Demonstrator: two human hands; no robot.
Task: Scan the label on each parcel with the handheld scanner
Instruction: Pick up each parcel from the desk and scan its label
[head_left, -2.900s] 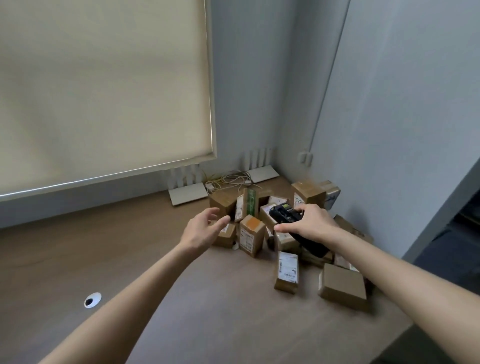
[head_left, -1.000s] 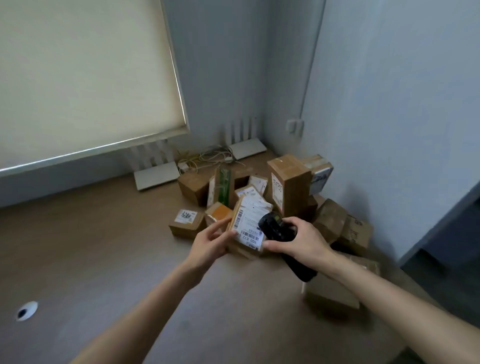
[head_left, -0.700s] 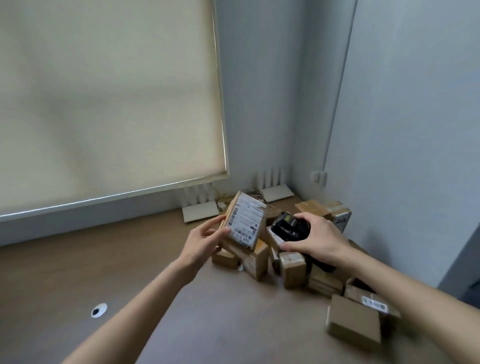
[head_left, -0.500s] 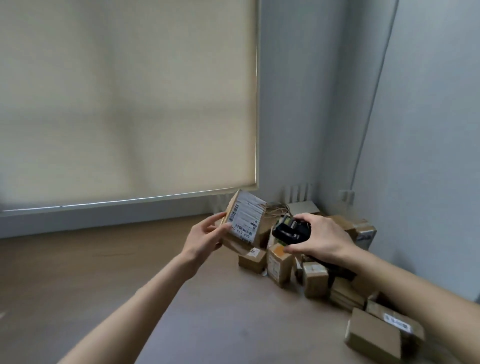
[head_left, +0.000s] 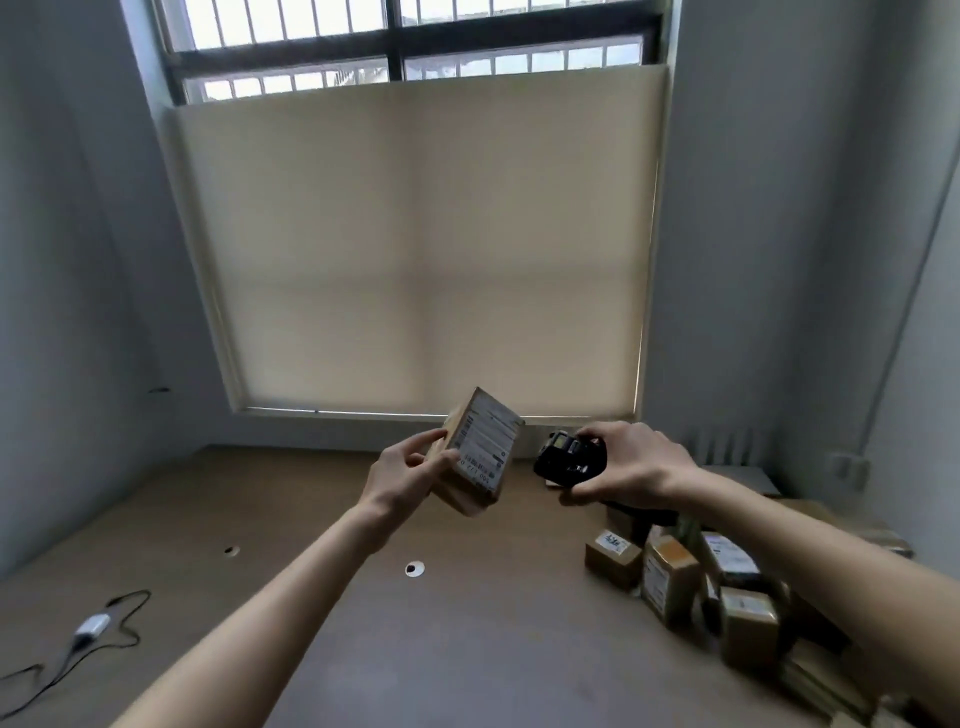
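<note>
Head view: I am holding one parcel (head_left: 475, 457) up in the air, by the scanner (head_left: 570, 459).

My left hand (head_left: 405, 474) is gripping the small brown box by its edges, white label (head_left: 483, 446) facing the scanner, near but apart. My right hand (head_left: 626, 465) is wrapping around the black, hard scanner. The cardboard is looking stiff and light, I think, with flat sides and sharp corners. More parcels (head_left: 701, 582) are sitting on the smooth wooden desk (head_left: 467, 623), lower right.
</note>
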